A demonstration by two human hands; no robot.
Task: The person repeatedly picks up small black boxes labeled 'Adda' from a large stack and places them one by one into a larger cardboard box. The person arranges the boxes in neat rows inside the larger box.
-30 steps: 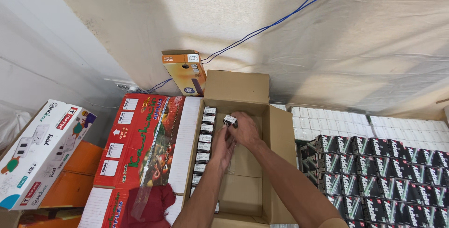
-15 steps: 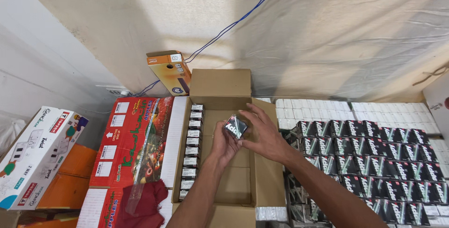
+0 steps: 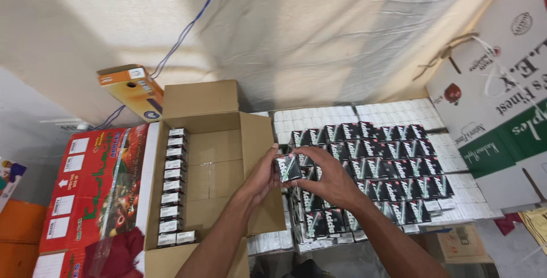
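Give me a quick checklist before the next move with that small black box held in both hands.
1. Grip: left hand and right hand both hold the small black box: ok.
2. Box position: held over the right wall of the open carton, not inside it: not ok for release.
3. Free space: carton floor bare beside the row of packed boxes along its left wall: ok.
4. Flaps: rear flap stands open: ok.
5. Supply: stack of black boxes lies right of the carton: ok.
6. Box's underside: cannot tell.
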